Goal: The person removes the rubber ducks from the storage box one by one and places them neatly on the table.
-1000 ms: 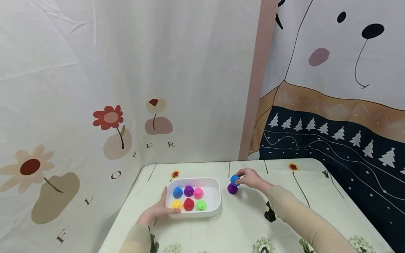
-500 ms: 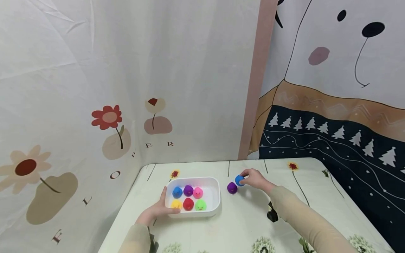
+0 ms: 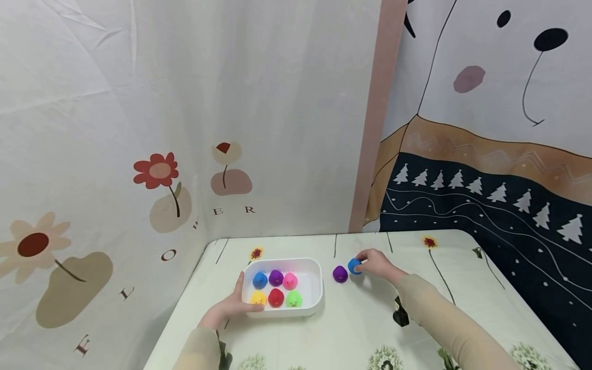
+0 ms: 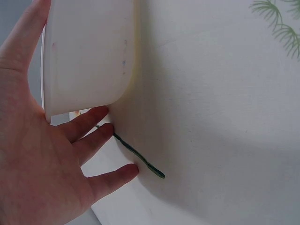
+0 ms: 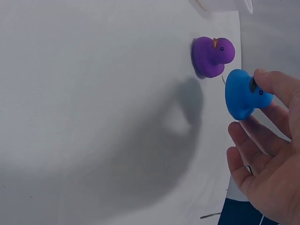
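My right hand (image 3: 378,265) pinches a blue rubber duck (image 5: 238,96) between thumb and fingers, close over the tabletop at the far side. Just left of it a purple rubber duck (image 5: 206,57) stands on the table. My left hand (image 3: 233,304) holds the left end of a white tray (image 3: 312,288), thumb over the near rim and fingers along the side. In the left wrist view its lower fingers spread beside the tray's outer wall (image 4: 89,56). Inside the tray, a back row has blue, purple and pink ducks (image 3: 290,281); yellow, red and green ducks (image 3: 293,299) form the front row.
The table (image 3: 333,334) wears a pale flower-printed cloth. Printed curtains (image 3: 296,128) hang right behind it and along both sides. The tray's right part shows bare white floor.
My right hand has moved the blue duck from above the purple duck down and to the right, beside it. The left hand and tray have stayed in place.
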The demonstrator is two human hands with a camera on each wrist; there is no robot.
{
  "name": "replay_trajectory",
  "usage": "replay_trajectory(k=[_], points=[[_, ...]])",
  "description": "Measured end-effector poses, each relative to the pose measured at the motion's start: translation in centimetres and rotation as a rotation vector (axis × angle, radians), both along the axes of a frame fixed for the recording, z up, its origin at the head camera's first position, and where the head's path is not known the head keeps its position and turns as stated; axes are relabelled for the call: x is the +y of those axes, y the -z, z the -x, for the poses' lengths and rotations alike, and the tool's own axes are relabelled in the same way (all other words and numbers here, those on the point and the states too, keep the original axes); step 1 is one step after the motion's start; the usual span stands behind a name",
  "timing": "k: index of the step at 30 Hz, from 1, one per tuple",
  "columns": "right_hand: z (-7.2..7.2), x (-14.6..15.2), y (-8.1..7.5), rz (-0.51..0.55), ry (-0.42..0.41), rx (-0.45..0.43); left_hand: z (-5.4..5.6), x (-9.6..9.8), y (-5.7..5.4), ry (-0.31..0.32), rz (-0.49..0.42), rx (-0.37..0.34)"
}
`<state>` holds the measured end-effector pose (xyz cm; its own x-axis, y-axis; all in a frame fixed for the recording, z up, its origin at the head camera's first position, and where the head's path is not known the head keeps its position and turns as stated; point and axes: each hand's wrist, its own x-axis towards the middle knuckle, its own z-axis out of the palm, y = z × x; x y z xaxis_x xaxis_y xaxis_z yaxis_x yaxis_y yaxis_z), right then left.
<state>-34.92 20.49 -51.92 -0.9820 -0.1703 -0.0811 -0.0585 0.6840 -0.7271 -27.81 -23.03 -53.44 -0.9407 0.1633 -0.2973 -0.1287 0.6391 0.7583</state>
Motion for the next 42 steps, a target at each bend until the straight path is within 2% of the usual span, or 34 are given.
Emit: replay_trajectory(k=[6,9,15,22,29,34,42], points=[[0.0,0.1,0.6,-0.025,0.01,-0.002,0.3,-0.2,0.6,-0.022,-0.007,0.01],[0.0,0.3,0.9,-0.044,0.011,0.002,0.3,-0.2,0.7,-0.014,-0.002,0.018],[0.0,0.8,1.4,-0.058,0.016,-0.027,0.0,0.1,0.0,0.016,-0.012,0.041],[-0.1,1.3,1.9,-0.055,0.017,-0.05,-0.1,0.3,-0.2,-0.012,0.014,0.01],[-0.1,1.2,2.0,-0.041,0.026,-0.054,0.2,0.0,0.4,-0.024,0.006,0.016],[-0.1,1.1,2.1,-0.044,0.016,-0.043,0.1,0.1,0.1,-0.031,0.015,0.014],[0.0,0.8,2.5,-0.036,0.019,-0.057,-0.3,0.3,-0.6,-0.01,0.028,0.012]])
